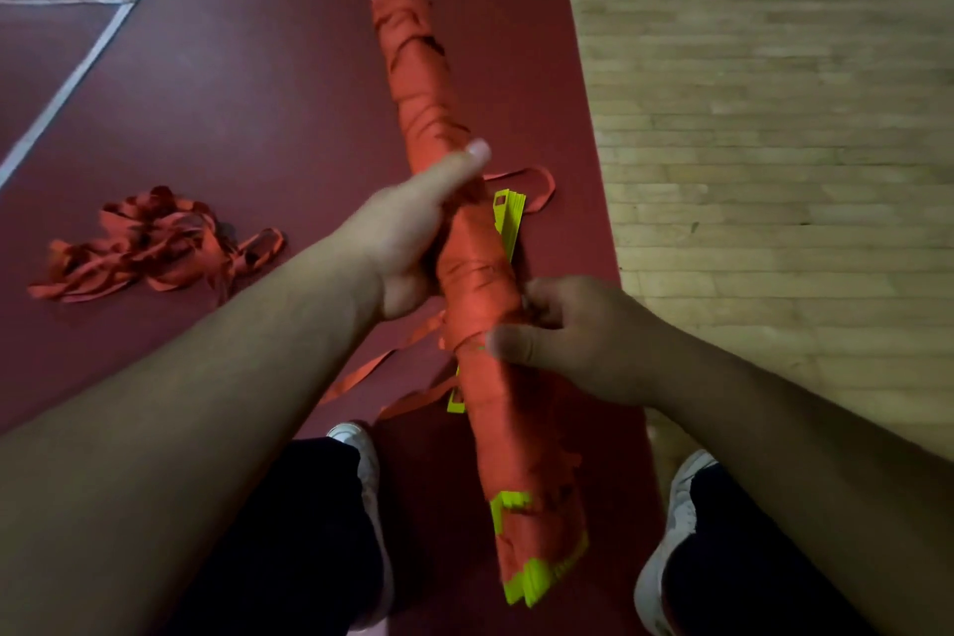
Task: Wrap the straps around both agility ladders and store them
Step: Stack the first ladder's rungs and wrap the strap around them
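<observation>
I hold a long agility ladder bundle (439, 83), its neon-yellow rungs stacked and wound in orange strap, lengthwise in front of me. My left hand (408, 227) grips its middle from the left, thumb lying along the wrap. My right hand (562, 331) pinches the bundle lower down on the right side. Yellow rung ends stick out at both ends. A second stack of yellow rungs (508, 217) lies on the floor behind the bundle, with loose orange strap (537, 186) looping beside it. More of its strap lies in a tangled heap (149, 243) on the left.
I stand on a dark red floor (248, 93) with white lines at upper left. A pale wooden floor (774, 119) begins on the right. My two shoes (361, 449) and dark trouser legs show below the bundle. Loose strap ends (361, 372) trail near my feet.
</observation>
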